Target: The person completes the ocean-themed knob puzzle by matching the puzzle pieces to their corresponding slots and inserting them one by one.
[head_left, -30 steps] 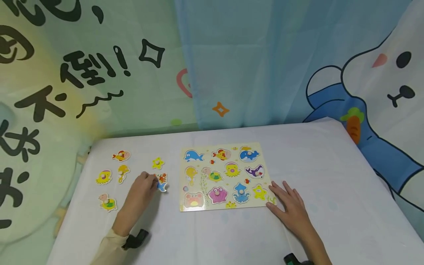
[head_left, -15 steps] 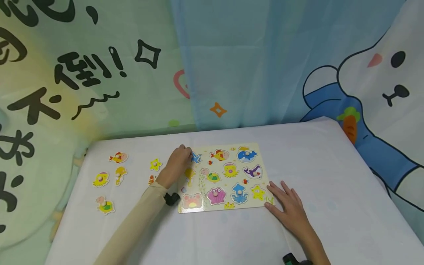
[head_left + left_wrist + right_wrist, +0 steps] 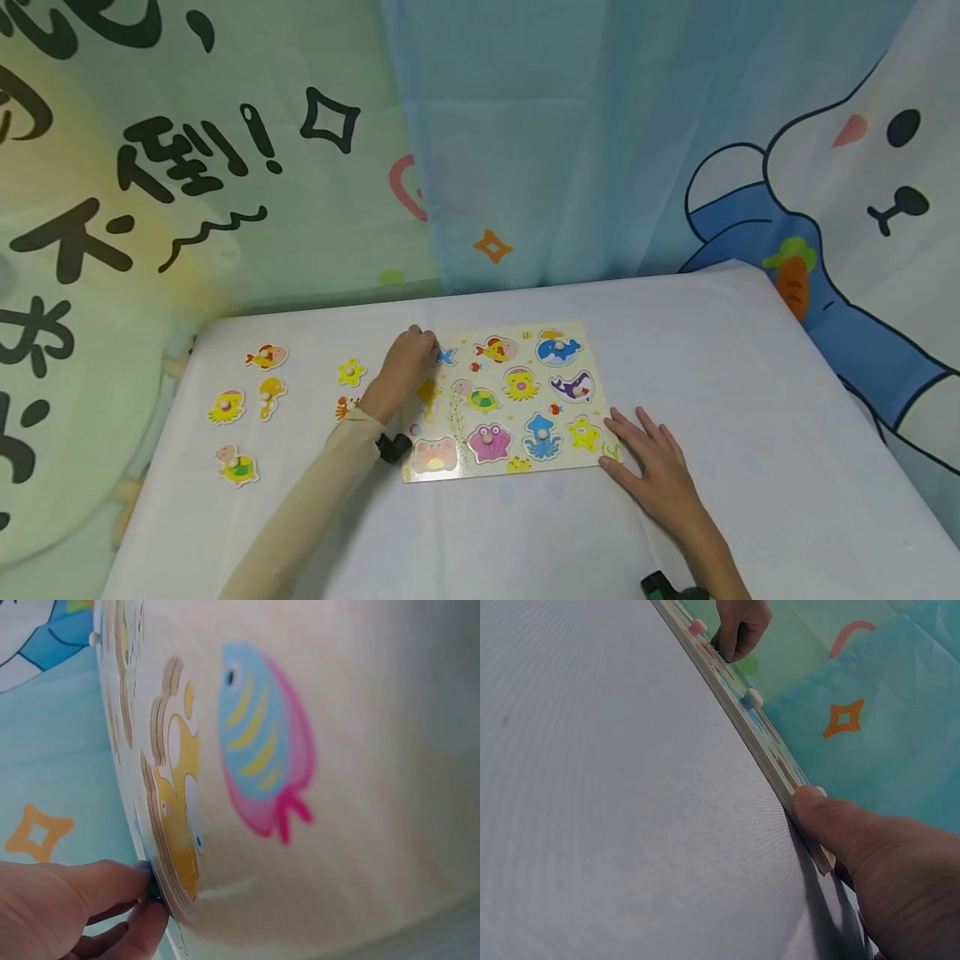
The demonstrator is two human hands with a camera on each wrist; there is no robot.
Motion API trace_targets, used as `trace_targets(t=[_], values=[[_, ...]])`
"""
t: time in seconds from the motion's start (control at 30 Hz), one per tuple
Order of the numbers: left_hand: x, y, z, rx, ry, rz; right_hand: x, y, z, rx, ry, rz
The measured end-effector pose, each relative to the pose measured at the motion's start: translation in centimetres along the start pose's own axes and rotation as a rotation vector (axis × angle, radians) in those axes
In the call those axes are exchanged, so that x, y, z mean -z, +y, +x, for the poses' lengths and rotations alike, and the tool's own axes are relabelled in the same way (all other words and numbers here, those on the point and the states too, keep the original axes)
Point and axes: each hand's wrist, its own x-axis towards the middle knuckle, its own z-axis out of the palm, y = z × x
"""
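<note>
My left hand (image 3: pixel 405 367) is over the top left corner of the wooden sea-animal puzzle board (image 3: pixel 465 423). It pinches a blue dolphin puzzle piece (image 3: pixel 447 357), of which only the tail end shows past the fingers. In the left wrist view the left thumb and fingers (image 3: pixel 112 889) meet low beside a yellow seahorse recess (image 3: pixel 178 817). My right hand (image 3: pixel 652 467) rests at the board's lower right corner with its fingers extended. In the right wrist view the right thumb (image 3: pixel 840 821) lies against the board's edge.
Loose puzzle pieces lie left of the board: a red-yellow fish (image 3: pixel 267 357), a yellow octopus (image 3: pixel 227 407), a seahorse (image 3: pixel 271 397), a turtle (image 3: pixel 237 465), a yellow starfish (image 3: pixel 350 372) and a crab (image 3: pixel 345 407), partly hidden by the left arm. Behind the white-covered table (image 3: pixel 525 533) hangs a printed curtain (image 3: pixel 525 150).
My left hand has carried the blue piece from beside the crab rightward and away to the board's top left corner, staying there over the last half second. The right hand keeps its place.
</note>
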Motion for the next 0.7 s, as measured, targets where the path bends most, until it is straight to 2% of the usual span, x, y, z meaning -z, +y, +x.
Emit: trace_targets(t=[0.27, 0.47, 0.7], values=[[0.22, 0.03, -0.07, 0.044, -0.045, -0.045, -0.06, -0.06, -0.11, -0.005, -0.001, -0.001], [0.56, 0.31, -0.41, 0.027, -0.080, -0.030, -0.02, -0.08, -0.08, 0.000, 0.002, -0.007], [0.89, 0.56, -0.56, 0.015, -0.080, 0.006, -0.19, 0.12, -0.08, 0.006, 0.012, -0.001]])
